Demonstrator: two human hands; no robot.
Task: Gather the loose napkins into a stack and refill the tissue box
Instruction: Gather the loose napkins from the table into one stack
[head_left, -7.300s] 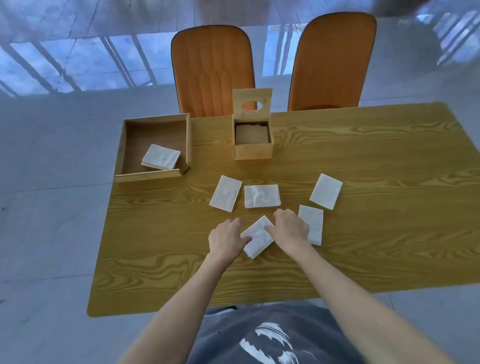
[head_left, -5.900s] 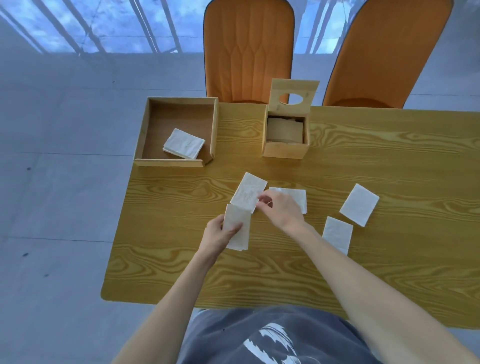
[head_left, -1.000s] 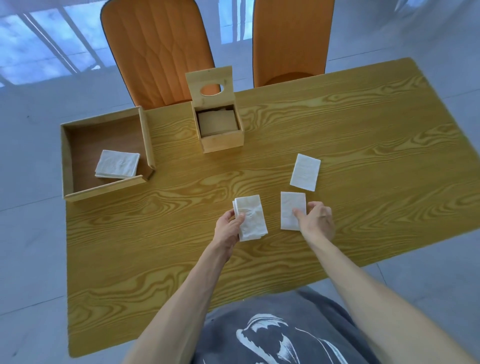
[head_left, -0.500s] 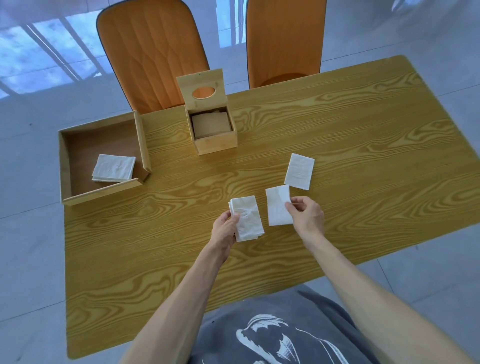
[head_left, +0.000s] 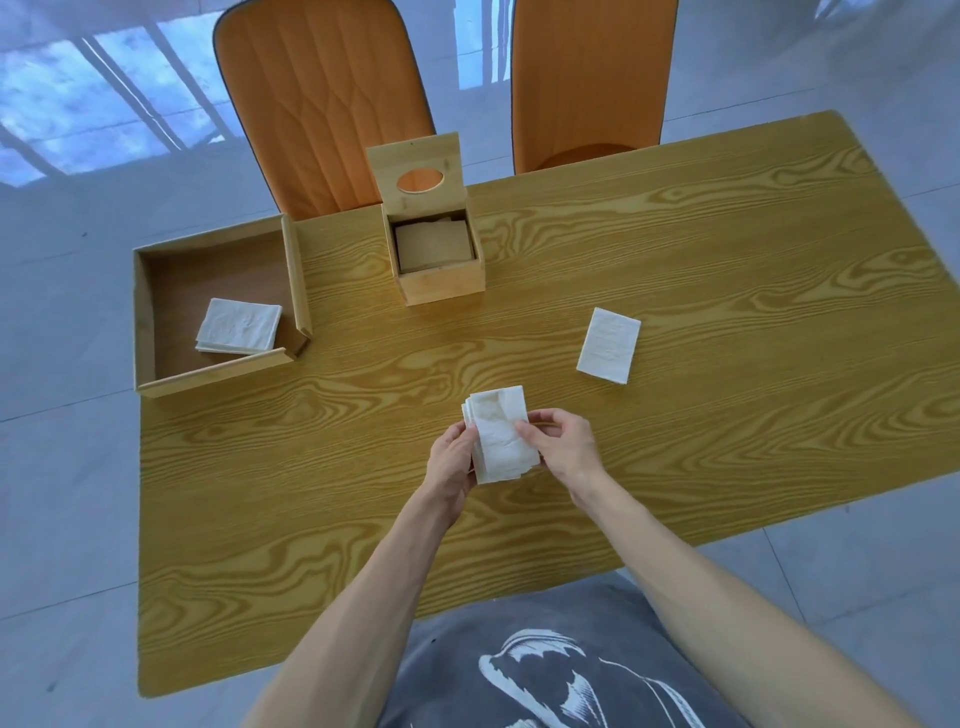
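A small stack of white napkins (head_left: 500, 431) is held above the middle of the wooden table (head_left: 675, 270). My left hand (head_left: 451, 460) grips its left edge from below. My right hand (head_left: 563, 449) pinches its right edge, thumb on the top sheet. One loose napkin (head_left: 609, 345) lies flat on the table to the right. The wooden tissue box (head_left: 439, 260) stands at the back with its hinged lid (head_left: 415, 169) raised; a brownish pad shows inside it.
A shallow wooden tray (head_left: 150, 332) at the back left corner holds another pile of white napkins (head_left: 239, 326). Two orange chairs (head_left: 322, 98) stand behind the far edge. The table's front edge is near my body.
My right hand lifted the nearer loose napkin off the table and laid it on the stack in my left hand. Both hands now hold the stack together.
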